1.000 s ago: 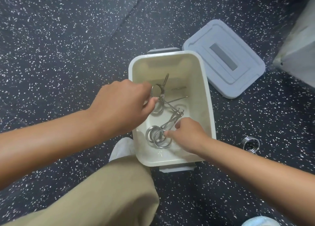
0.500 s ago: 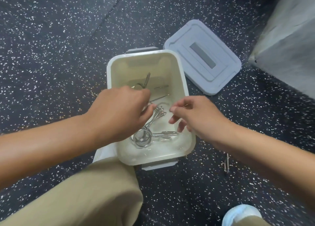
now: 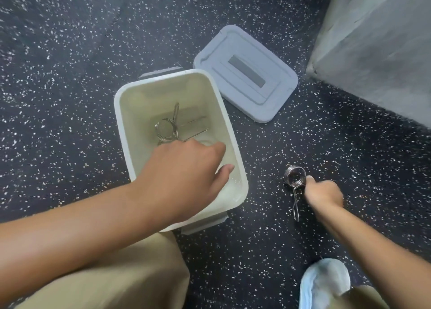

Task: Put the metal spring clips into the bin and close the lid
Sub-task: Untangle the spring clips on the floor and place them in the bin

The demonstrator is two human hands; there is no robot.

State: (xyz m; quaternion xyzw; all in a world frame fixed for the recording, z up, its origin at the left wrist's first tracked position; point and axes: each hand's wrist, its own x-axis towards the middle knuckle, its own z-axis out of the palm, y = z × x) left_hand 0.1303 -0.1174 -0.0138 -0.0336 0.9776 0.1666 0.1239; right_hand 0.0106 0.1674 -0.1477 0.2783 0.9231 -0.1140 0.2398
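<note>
A cream plastic bin [image 3: 122,124] stands open on the speckled floor. Inside it lie metal spring clips [image 3: 166,129], and my left hand [image 3: 186,168] hovers palm down over the bin's near half, hiding part of them. Its thumb and fingers are apart and nothing shows between them. The grey lid [image 3: 245,73] lies flat on the floor, touching the bin's far right corner. To the right of the bin, one more spring clip [image 3: 294,180] rests on the floor. My right hand [image 3: 323,192] is closed on it beside the coil, and one wire arm sticks out below.
A grey concrete block [image 3: 373,52] fills the upper right corner. My knee in khaki trousers [image 3: 112,280] is at the bottom left, against the bin's near end. A light blue shoe [image 3: 324,283] sits at the bottom right. The floor [image 3: 58,63] is black, speckled rubber.
My right hand has left the bin and gone down to the right, closing on the clip on the floor. My left hand stays over the bin. The view has shifted.
</note>
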